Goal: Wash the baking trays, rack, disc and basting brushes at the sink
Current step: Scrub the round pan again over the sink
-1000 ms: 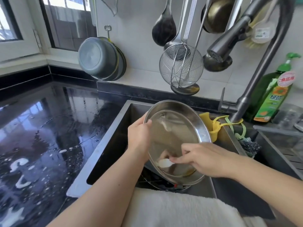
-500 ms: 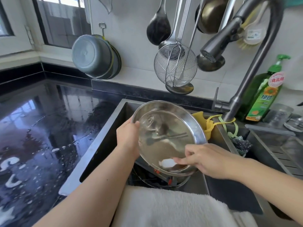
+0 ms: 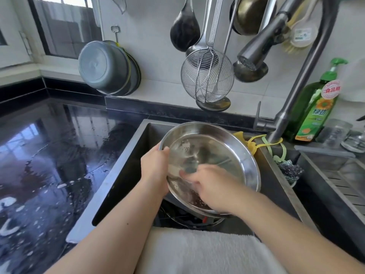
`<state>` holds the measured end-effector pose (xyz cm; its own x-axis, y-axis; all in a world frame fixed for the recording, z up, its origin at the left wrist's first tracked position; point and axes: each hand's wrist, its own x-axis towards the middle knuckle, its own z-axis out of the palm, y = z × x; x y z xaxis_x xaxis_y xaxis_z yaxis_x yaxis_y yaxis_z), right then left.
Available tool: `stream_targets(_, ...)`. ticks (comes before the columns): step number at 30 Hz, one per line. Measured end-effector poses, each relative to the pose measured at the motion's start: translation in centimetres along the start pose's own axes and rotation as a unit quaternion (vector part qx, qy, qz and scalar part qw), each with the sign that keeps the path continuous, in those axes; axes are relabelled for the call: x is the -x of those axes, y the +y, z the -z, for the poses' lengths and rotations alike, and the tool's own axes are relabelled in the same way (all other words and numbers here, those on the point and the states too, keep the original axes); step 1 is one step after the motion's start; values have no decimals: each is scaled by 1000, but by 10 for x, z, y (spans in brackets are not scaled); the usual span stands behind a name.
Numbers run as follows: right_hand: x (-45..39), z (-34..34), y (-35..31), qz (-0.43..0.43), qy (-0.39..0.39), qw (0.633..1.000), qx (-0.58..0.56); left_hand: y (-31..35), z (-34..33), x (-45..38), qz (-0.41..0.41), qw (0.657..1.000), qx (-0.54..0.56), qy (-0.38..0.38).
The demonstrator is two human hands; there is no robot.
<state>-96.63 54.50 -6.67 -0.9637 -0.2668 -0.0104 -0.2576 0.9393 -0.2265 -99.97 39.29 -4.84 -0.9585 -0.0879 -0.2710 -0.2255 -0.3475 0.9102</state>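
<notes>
At the sink, near to far: a white towel (image 3: 197,252) drapes the front edge, and both my forearms reach over it into the basin of the sink (image 3: 126,167). My left hand (image 3: 155,171) grips the left rim of the round steel tray (image 3: 233,153), thumb hooked over the lip. I hold it tilted up on edge, its open face turned toward me. My right hand (image 3: 213,186) is inside the tray, low on its face, fingers curled against the metal. It is blurred, and I cannot tell whether it holds a cloth or sponge. The tray sits directly ahead between the 2 hands, the right one nearer its centre. Beneath it, dark wire items lie in the basin. Beyond, the faucet head (image 3: 254,56) hangs above and to the right, with no water visibly running.
</notes>
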Motion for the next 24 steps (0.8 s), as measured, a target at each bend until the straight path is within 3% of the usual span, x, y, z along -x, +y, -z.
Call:
stream_targets(4,-8,5,26,-67,47,996,-40,-1,-4,2,-9,999,3,-36)
stream_targets(8,-7,11,40,-129,110,985,-17,-10,-12,5,-42,991,-72,-105)
stream_targets(14,11,25,70,-283,90,955,21,-7,-14,8,-62,992,-52,-96)
stream_targets(20,-13,9,36,-153,119,978,-72,-10,-13,6,-41,991,-55,-112)
stream_targets(22,-11,11,40,-162,137,976,-37,-11,-12,4,-51,991,-53,-113)
stream_targets(24,-2,15,54,-233,137,963,-3,-11,-12,3,-74,989,-59,-111)
